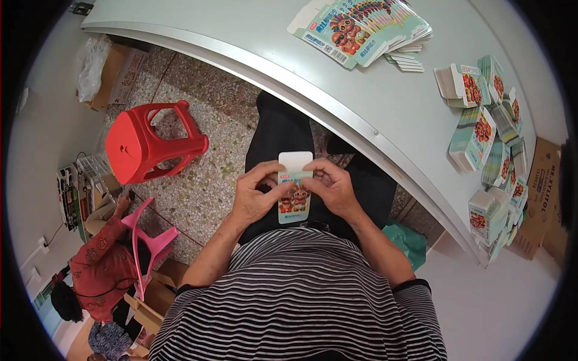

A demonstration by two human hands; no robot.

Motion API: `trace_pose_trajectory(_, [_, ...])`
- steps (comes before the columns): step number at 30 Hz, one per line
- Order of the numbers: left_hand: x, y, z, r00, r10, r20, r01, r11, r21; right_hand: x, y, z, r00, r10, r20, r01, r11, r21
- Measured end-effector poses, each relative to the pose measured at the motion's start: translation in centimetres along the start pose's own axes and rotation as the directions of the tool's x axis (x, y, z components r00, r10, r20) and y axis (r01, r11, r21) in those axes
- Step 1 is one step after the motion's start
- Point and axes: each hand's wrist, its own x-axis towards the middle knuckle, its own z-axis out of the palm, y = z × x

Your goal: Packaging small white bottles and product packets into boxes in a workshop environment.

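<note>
Above my lap I hold a small flat carton [294, 207], pale green with colourful cartoon figures and a white flap at its far end. My left hand [256, 191] grips its left edge, thumb on the printed face. From the right side my right hand [335, 188] pinches the same carton, its thumb also on the front. The fingers behind the carton are partly hidden. On the table ahead lies a fanned pile of similar flat cartons [370, 36]. Several bundled stacks of cartons [475, 135] stand at the table's right end.
The pale table [241, 30] has a metal edge running diagonally before me. A red stool [129, 144] stands on the speckled floor to the left. Beyond a pink stool [153, 240], a person in red [105, 268] sits at lower left. Cardboard boxes [536, 210] stand far right.
</note>
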Motion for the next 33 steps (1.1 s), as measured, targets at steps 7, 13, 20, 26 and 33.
trace_pose_trajectory(7, [-0.4,0.4,0.5,1.0,-0.005,-0.009,0.004,1.0,-0.028,-0.7,-0.6,0.2,0.994,-0.109,-0.004,0.108,0.988,-0.113])
trace_pose_trajectory(13, [-0.1,0.5,-0.2,0.994,0.112,-0.009,-0.11,0.984,0.142,-0.6,-0.9,0.0,0.996,-0.088,0.008,0.088,0.996,-0.003])
trace_pose_trajectory(20, [-0.4,2.6,-0.3,0.99,-0.136,0.029,0.138,0.985,-0.105,-0.1,-3.1,0.6,0.994,0.11,0.01,-0.11,0.994,-0.02])
trace_pose_trajectory(26, [-0.2,4.2,-0.4,0.97,-0.239,0.05,0.242,0.969,-0.048,0.1,-4.2,1.0,0.989,0.147,0.028,-0.144,0.987,-0.077])
trace_pose_trajectory(33, [0.3,3.7,-1.4,0.954,-0.245,0.175,0.245,0.969,0.022,0.3,-3.7,0.7,0.992,0.109,0.057,-0.102,0.989,-0.111])
